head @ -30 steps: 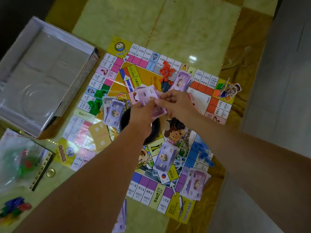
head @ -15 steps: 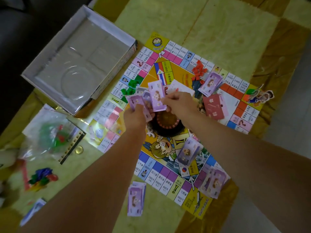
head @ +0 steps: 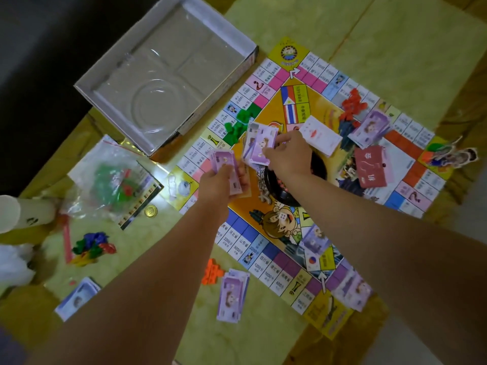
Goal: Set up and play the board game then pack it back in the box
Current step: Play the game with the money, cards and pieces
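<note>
Your left hand (head: 218, 183) grips the note stack (head: 226, 164); your right hand (head: 287, 156) pinches loose notes (head: 259, 146) just far-right of it, beside the green houses (head: 238, 122).

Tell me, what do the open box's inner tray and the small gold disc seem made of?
The clear moulded tray looks like thin glossy plastic: glints trace its round recess. The small gold disc looks shiny, metal or metallised plastic; I cannot tell which.
</note>
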{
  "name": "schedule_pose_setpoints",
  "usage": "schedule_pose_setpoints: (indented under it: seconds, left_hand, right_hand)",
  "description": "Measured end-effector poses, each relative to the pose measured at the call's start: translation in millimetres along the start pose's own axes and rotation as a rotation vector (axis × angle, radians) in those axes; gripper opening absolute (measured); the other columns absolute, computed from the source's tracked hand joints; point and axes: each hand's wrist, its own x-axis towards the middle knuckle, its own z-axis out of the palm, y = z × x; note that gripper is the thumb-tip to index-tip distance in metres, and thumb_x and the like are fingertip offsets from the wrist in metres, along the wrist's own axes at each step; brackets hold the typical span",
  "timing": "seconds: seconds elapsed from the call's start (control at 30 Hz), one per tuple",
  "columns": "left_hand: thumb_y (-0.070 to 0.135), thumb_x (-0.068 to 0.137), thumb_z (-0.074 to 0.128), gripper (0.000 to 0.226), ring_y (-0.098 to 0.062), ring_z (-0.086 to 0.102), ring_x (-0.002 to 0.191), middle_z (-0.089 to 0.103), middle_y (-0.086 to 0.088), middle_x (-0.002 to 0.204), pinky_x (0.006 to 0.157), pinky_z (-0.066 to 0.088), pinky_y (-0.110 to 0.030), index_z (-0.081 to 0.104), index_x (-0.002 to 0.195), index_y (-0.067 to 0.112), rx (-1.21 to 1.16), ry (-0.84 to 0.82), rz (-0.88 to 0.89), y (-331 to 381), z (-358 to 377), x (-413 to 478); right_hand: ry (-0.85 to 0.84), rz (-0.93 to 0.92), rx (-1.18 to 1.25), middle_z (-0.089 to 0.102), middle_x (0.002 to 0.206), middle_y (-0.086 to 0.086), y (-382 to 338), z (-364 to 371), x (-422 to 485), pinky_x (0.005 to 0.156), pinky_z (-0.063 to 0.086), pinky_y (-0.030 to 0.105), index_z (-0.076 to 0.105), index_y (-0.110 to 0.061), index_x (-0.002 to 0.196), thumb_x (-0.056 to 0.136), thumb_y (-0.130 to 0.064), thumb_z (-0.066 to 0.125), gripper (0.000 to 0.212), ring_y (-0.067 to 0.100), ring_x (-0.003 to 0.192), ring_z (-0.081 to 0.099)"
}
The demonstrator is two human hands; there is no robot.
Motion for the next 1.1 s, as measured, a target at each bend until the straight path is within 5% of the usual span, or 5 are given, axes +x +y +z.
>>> schedule_pose_setpoints:
  seconds: [0.3,0.5,0.73,0.9,1.1]
  left_hand:
    - [0.011,0.095,0.050,0.017,-0.019,0.059,0.053,0.063,-0.009,0.067,0.060,0.058,-0.033,0.061,0.084,0.003,0.293,-0.298,-0.119,-12.5,-15.4,-41.3]
    - [0.010,0.092,0.048,0.017,-0.019,0.056,0.055,0.062,-0.013,0.074,0.051,0.052,-0.026,0.064,0.090,0.003,0.507,-0.439,-0.220,-34.5,-47.1,-66.2]
    - [0.013,0.090,0.062,0.022,-0.026,0.065,0.075,0.069,-0.015,0.089,0.068,0.060,-0.035,0.064,0.108,0.000,0.713,-0.435,-0.190,-68.1,-102.0,-88.8]
    - [0.016,0.068,0.072,0.007,-0.025,0.056,0.067,0.062,-0.013,0.069,0.076,0.056,-0.048,0.072,0.075,0.013,0.787,-0.359,0.103,-107.6,-134.8,-109.1]
    - [0.008,0.080,0.065,0.007,-0.017,0.049,0.059,0.061,-0.004,0.071,0.054,0.036,-0.025,0.063,0.082,0.015,0.924,-0.297,0.292,-165.7,-161.9,-127.0]
  right_hand:
    - [-0.678,-0.095,-0.050,0.038,0.147,-0.001,2.7,-21.2,-66.6,0.092,0.043,0.033,0.040,-0.027,0.141,0.096,-0.014,0.050,0.048,0.014,0.123,0.044]
    - [-0.654,0.017,-0.041,0.055,0.105,-0.001,24.9,-20.0,-117.2,0.078,0.052,0.037,0.056,-0.020,0.123,0.094,-0.016,0.052,0.029,0.009,0.077,0.061]
    - [-0.474,-0.023,-0.070,0.046,0.090,0.004,57.6,-5.8,-193.6,0.067,0.035,0.030,0.049,-0.010,0.108,0.091,-0.014,0.059,0.019,0.016,0.077,0.043]
    - [-0.212,-0.098,-0.195,0.057,0.083,-0.008,103.3,7.7,-248.9,0.074,0.040,0.031,0.059,-0.023,0.084,0.078,-0.018,0.076,0.019,0.017,0.089,0.050]
    - [-0.011,-0.071,-0.191,0.059,0.079,-0.010,151.7,20.9,-303.4,0.066,0.031,0.017,0.069,-0.016,0.088,0.083,-0.016,0.071,0.006,0.008,0.082,0.048]
